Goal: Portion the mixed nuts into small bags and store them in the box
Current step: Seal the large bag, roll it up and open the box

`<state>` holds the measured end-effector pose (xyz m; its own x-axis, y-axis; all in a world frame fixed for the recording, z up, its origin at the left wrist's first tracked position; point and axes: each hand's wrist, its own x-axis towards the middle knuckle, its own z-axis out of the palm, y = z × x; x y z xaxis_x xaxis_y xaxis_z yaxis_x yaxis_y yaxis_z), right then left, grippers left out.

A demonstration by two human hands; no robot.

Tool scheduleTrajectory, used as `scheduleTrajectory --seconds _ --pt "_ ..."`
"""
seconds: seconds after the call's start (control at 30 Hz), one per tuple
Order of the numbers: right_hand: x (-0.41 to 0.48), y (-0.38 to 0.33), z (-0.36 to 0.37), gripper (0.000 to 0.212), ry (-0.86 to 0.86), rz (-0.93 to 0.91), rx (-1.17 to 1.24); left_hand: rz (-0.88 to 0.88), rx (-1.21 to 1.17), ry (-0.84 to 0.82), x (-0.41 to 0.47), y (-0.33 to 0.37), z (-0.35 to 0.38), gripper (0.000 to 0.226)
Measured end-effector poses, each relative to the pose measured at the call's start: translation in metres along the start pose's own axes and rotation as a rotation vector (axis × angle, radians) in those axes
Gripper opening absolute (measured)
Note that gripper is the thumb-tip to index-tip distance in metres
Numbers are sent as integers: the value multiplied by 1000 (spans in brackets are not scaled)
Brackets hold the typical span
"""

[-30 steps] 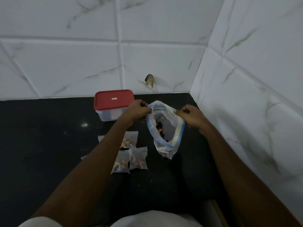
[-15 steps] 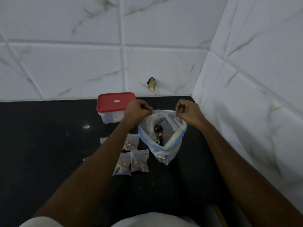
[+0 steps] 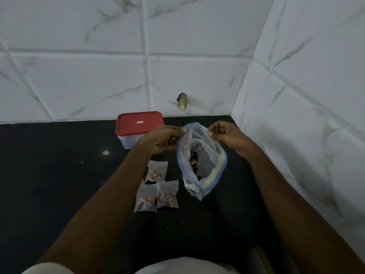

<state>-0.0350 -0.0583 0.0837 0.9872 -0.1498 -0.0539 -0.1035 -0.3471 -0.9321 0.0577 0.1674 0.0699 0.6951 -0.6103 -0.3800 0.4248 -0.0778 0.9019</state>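
Plastic bag (image 3: 205, 161) rim pinched between fingers (image 3: 177, 133).

Black countertop (image 3: 59, 184), marbled wall tiles (image 3: 79, 84).

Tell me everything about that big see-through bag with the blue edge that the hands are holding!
The big bag is thin, crinkly clear plastic with a blue zip strip round its mouth and a yellowish strip beside it. The mouth gapes wide open toward the camera. A few dark and orange nuts lie inside. The left hand and right hand each pinch its top rim, holding it above the black counter, right of the small filled bags.
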Motion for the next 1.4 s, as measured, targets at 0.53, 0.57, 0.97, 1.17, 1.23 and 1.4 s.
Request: scheduleTrajectory --seconds 0.53,0.57,0.97,1.17,1.23,1.4 --pt "0 2 -3 14 89 -141 -164 -29 97 -125 -14 4 10 25" --pt "0 3 -3 15 104 -137 -212 9 170 -73 -13 4 10 24" --pt "-20 20 -4 39 154 79 -277 368 688 402 -12 -12 30 26" --pt "-60 40 -29 25 -123 193 167 111 93 -56 -35 -32 -4 18" --pt "-64 44 -27 26 -168 179 193 100 165 -131 -36 -35 -5 20" --pt "-50 34 -7 14 120 131 169 113 126 -175 -38 -28 11 18"
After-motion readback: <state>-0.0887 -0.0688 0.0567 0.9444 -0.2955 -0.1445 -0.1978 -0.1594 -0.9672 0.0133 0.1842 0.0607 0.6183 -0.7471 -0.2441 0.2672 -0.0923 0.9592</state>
